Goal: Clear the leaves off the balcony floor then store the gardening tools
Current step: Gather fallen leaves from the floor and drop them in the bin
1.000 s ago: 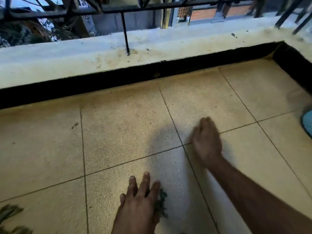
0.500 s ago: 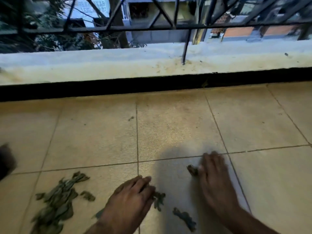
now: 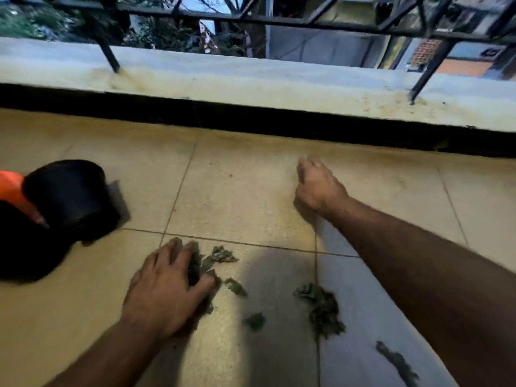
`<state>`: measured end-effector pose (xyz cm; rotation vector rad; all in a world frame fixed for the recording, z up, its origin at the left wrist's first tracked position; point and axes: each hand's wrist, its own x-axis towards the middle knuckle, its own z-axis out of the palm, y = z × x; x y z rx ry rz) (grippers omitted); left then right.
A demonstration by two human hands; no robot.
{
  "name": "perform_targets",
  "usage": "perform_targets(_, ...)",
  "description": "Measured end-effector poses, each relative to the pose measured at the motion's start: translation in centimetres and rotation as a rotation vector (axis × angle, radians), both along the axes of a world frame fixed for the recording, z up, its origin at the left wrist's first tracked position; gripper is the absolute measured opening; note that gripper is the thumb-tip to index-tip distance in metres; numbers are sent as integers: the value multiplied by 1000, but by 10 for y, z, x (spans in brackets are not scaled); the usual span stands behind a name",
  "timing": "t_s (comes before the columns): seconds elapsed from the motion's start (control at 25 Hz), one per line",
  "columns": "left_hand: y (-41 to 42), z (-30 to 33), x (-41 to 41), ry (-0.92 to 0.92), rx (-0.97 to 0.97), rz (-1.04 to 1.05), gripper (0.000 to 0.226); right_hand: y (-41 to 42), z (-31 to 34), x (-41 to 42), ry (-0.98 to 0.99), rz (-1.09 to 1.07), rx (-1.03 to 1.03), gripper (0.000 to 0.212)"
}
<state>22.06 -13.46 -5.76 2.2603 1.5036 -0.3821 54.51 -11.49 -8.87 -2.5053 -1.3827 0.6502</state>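
Green leaves lie scattered on the beige tiled balcony floor (image 3: pixel 243 188): a clump (image 3: pixel 321 308) near the bottom middle, small bits (image 3: pixel 223 255) beside my left hand, and a strip (image 3: pixel 396 361) at the lower right. My left hand (image 3: pixel 167 286) lies palm down on the floor, its fingers spread over a few leaves. My right hand (image 3: pixel 315 182) reaches further out toward the wall, fingers curled downward onto the tile; whether it holds anything is hidden.
A black pot (image 3: pixel 69 196) lies on its side at the left, with an orange-handled tool (image 3: pixel 16 196) in front of it. A low white ledge (image 3: pixel 251 82) with a black base and iron railing (image 3: pixel 279 20) bounds the far side.
The view has swung left, bringing the black pot and orange tool into sight. My right hand has moved away from the leaves, out toward the wall. My left hand stays on the leaves.
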Motion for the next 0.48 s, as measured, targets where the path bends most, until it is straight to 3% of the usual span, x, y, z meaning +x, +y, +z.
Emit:
perform_targets(0.2,-2,-10,-34,-142,-63,81,55,-12,-7,-53,-56,109,-82,75)
perform_targets(0.4,-1,-10,-48,-236,-38,39,52,-120,14,-137,151,352,-57,62)
perform_targets(0.48,5,-7,-52,-249,-34,75,60,-146,26,-128,153,320,-88,61)
